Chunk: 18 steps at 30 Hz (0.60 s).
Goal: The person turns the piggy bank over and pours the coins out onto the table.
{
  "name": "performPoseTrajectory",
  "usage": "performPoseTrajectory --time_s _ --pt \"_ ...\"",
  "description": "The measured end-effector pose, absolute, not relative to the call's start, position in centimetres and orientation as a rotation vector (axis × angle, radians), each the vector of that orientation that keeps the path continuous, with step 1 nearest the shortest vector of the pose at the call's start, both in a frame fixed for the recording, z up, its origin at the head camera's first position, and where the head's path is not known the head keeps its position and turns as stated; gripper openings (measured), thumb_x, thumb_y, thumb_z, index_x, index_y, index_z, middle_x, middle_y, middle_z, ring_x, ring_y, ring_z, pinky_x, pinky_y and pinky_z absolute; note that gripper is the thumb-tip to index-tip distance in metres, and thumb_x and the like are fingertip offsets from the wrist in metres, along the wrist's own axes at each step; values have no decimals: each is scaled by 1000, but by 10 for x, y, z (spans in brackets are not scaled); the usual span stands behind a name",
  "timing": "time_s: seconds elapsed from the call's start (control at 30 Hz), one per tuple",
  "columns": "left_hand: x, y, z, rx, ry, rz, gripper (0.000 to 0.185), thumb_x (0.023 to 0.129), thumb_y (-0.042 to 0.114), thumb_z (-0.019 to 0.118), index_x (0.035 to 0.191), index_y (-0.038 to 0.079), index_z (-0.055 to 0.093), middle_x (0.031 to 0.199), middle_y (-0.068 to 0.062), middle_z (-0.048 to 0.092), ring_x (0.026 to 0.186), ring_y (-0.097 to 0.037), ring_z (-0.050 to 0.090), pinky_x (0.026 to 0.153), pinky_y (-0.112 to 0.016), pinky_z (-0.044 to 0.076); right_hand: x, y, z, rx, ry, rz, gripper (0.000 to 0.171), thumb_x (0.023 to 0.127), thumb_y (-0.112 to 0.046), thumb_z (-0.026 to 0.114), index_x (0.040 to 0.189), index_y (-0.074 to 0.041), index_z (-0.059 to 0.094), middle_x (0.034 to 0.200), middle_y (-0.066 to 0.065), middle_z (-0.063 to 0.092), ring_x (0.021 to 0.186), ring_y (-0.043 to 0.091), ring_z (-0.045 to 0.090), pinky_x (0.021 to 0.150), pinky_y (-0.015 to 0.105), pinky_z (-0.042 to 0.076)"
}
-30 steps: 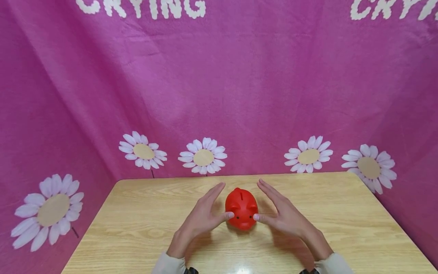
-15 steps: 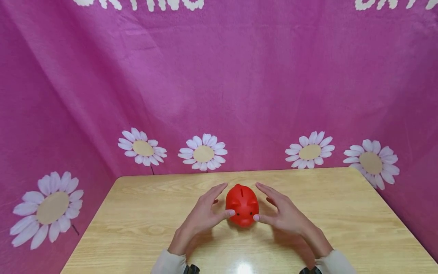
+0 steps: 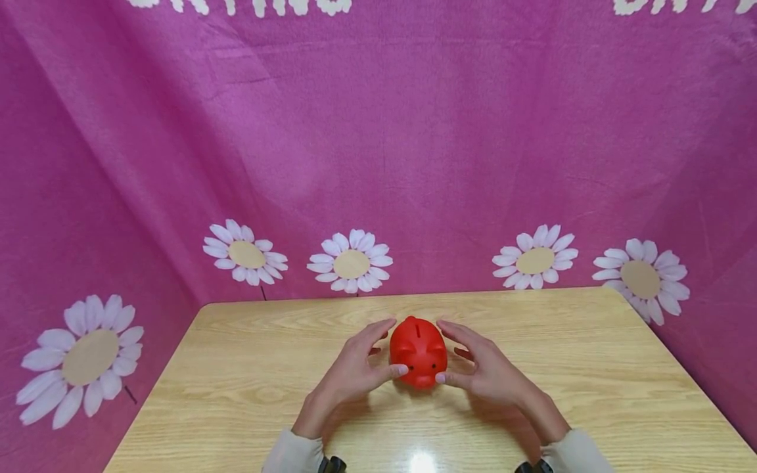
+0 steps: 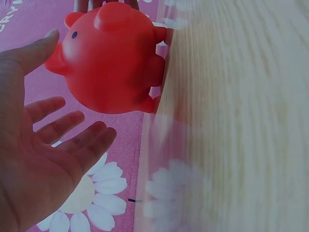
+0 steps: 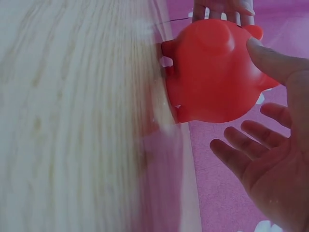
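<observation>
A small red piggy bank (image 3: 418, 351) stands on the wooden table (image 3: 236, 381), snout toward me and coin slot on top. My left hand (image 3: 355, 368) cups its left side and my right hand (image 3: 485, 371) cups its right side. Each thumb tip touches the pig's face beside an eye. In the left wrist view the piggy bank (image 4: 111, 58) sits just past the left hand (image 4: 43, 159), whose spread fingers stay a little off its flank. In the right wrist view the right hand (image 5: 270, 159) has its thumb on the piggy bank (image 5: 217, 72), fingers apart from it.
A pink cloth backdrop (image 3: 378, 164) printed with white daisies hangs behind and to both sides of the table. The table's back edge (image 3: 414, 295) lies just beyond the pig. Pale sleeves cover both wrists at the bottom of the head view.
Both hands have drawn in closer around the piggy bank and their fingers have bent slightly. The pig has stayed in place.
</observation>
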<state>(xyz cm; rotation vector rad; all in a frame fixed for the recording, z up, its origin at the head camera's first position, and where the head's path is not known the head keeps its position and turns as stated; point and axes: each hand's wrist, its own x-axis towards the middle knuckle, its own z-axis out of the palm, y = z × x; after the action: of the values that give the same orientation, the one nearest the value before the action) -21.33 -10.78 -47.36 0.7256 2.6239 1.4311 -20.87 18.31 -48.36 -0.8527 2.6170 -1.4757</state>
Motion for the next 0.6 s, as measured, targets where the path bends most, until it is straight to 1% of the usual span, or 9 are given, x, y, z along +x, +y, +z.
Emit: performPoseTrajectory --time_s 0.07,0.2,0.43,0.6 --pt "-213 -107 -475 728 2626 1427 83 91 36 85 163 20 47 165 -6 50 142 -32 56 110 -50 59 -208 182 -484 -838 2591 -1489 89 89 -25 89 163 -6 42 166 19 47 151 43 49 112 56 54" --pt "-214 -106 -477 749 2642 1391 84 90 33 86 163 20 47 163 -5 52 143 -29 56 111 -49 59 -208 180 -485 -803 2533 -1505 88 91 -25 87 164 -10 41 164 15 49 148 42 53 113 54 54" --pt "-213 -104 -479 718 2615 1373 81 91 24 86 162 27 47 159 3 56 141 -23 58 111 -44 59 -208 178 -489 -769 2468 -1525 85 94 -24 84 165 -13 39 164 20 48 141 51 58 108 48 59" --pt "-213 -104 -479 704 2611 1384 82 91 22 87 162 25 48 158 2 56 140 -24 60 110 -43 60 -207 178 -490 -752 2459 -1530 84 95 -26 83 165 -13 39 163 22 48 138 51 60 105 47 61"
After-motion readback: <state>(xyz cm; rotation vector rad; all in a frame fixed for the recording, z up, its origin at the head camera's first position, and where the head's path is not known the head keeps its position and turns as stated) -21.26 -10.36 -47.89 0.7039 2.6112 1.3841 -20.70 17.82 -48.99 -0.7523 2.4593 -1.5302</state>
